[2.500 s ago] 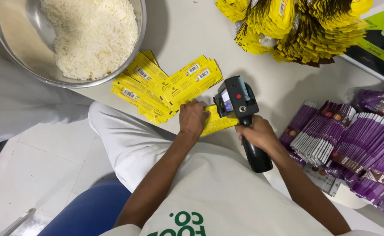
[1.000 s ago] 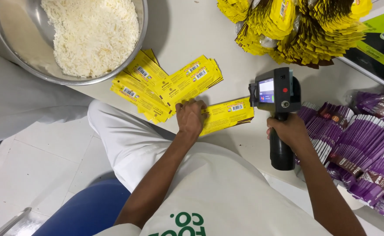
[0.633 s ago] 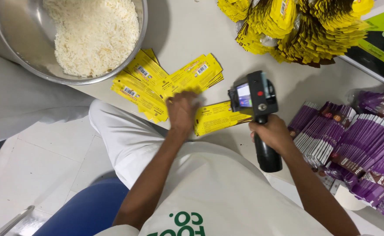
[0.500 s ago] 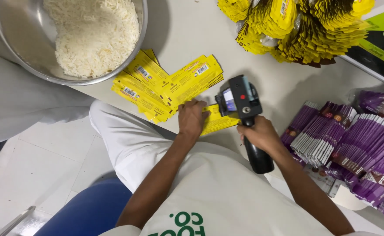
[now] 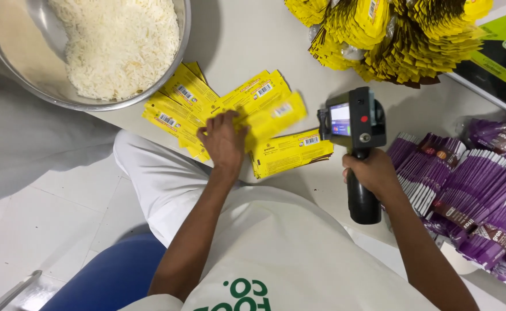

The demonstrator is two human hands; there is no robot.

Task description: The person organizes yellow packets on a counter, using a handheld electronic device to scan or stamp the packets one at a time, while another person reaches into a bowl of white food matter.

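While left hand presses flat — blurred yellow packet under fingertips, right hand fisted round handheld printer.

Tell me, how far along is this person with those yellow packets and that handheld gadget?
Looks mid-batch. A fan of yellow pouches already lies aside by the steel bowl. In hand: the left hand slides one blurred pouch toward that fan, while the right hand holds the handheld printer beside a small stack. Left: that stack, and perhaps the yellow heap behind.
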